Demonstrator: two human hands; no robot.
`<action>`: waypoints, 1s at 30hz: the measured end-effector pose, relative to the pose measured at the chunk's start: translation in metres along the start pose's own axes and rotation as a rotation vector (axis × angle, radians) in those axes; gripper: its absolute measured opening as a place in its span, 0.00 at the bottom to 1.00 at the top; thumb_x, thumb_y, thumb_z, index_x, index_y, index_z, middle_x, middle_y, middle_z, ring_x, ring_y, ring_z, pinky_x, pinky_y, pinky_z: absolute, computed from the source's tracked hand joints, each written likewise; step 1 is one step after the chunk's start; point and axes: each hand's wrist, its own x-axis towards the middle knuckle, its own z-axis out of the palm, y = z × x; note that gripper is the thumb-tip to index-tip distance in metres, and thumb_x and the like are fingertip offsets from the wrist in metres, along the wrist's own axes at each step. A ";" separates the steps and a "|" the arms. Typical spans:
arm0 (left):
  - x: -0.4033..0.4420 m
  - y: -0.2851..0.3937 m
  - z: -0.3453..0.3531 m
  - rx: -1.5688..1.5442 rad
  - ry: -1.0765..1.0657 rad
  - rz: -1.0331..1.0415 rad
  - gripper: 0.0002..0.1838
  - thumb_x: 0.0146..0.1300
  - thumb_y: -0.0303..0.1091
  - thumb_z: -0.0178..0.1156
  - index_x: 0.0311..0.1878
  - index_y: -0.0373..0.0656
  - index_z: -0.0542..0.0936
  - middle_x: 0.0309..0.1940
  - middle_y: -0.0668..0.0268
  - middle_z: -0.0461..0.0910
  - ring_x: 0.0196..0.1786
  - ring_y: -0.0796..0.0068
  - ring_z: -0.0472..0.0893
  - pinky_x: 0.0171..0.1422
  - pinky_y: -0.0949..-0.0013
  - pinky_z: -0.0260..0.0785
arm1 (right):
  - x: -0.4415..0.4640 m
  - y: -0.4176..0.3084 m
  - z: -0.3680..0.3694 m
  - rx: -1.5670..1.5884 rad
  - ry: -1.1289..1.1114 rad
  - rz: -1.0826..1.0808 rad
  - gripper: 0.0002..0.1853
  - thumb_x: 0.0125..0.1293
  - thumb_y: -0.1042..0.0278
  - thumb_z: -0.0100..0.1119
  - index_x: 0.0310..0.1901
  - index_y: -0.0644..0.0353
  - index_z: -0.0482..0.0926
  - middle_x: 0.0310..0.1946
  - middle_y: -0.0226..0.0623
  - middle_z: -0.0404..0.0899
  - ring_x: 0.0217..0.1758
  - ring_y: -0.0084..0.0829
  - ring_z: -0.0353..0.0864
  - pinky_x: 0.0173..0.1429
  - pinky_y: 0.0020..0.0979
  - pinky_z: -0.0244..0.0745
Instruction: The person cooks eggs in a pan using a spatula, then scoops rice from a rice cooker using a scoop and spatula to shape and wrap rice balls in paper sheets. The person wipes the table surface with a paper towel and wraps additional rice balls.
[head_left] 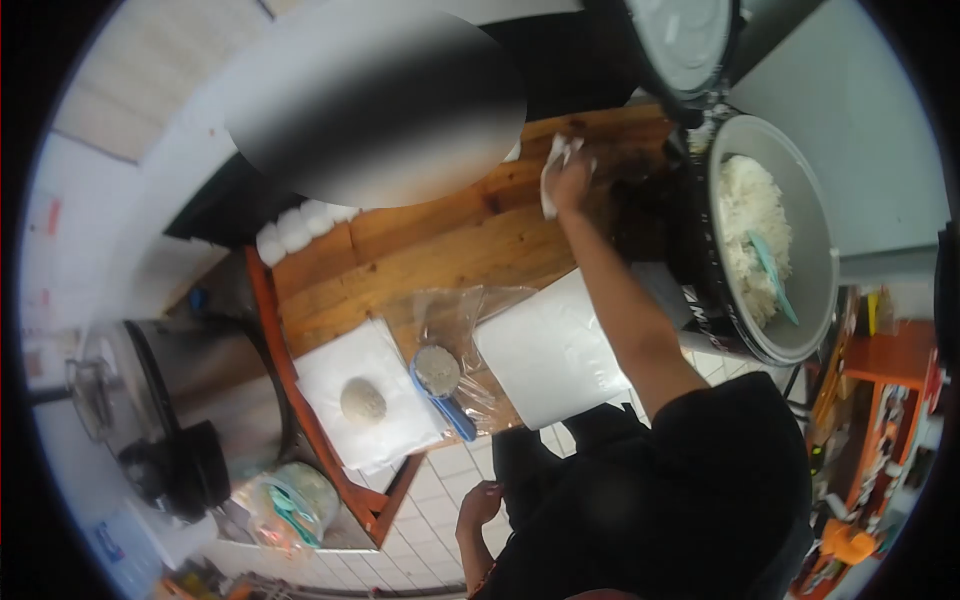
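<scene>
My right hand [572, 184] reaches across the wooden table [400, 255], its fingers closed on a crumpled white cloth [549, 187] that touches the tabletop. Down beside my dark clothing hangs my left hand [482, 503], away from the table, with fingers curled and nothing visible in them. Nearer me, a rounded mound of rice [363, 401] rests on white paper sheets [325, 375]. A blue-handled scoop [456, 415] filled with rice lies beside it. Another stack of white sheets [548, 350] lies under my right forearm, next to a clear plastic bag [440, 315].
To the right stands a large open rice cooker [815, 190] with rice [752, 205] and a teal paddle [770, 275]. White rounded packets [292, 230] line the far left edge. A metal pot [215, 375] and a container with teal utensils [292, 508] are at the left.
</scene>
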 end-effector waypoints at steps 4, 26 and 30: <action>-0.069 0.169 -0.117 -0.112 0.110 0.472 0.19 0.69 0.42 0.60 0.55 0.38 0.79 0.45 0.57 0.84 0.51 0.67 0.83 0.57 0.67 0.74 | -0.070 -0.022 -0.095 0.288 -0.291 -0.054 0.14 0.62 0.76 0.53 0.49 0.63 0.80 0.45 0.55 0.78 0.52 0.54 0.75 0.61 0.48 0.68; -0.035 0.568 -0.020 -0.962 -0.133 0.974 0.53 0.62 0.80 0.35 0.74 0.42 0.61 0.71 0.57 0.63 0.72 0.57 0.63 0.76 0.53 0.53 | -0.062 0.287 -0.541 0.453 -0.411 0.591 0.59 0.52 0.54 0.75 0.78 0.51 0.44 0.69 0.56 0.65 0.66 0.44 0.74 0.68 0.37 0.69; -0.036 0.577 -0.026 -0.903 0.118 0.876 0.55 0.61 0.81 0.37 0.72 0.37 0.63 0.69 0.56 0.66 0.69 0.57 0.66 0.73 0.56 0.57 | -0.036 0.335 -0.497 0.648 -0.530 0.283 0.66 0.44 0.56 0.80 0.79 0.49 0.42 0.64 0.60 0.68 0.59 0.54 0.76 0.63 0.44 0.70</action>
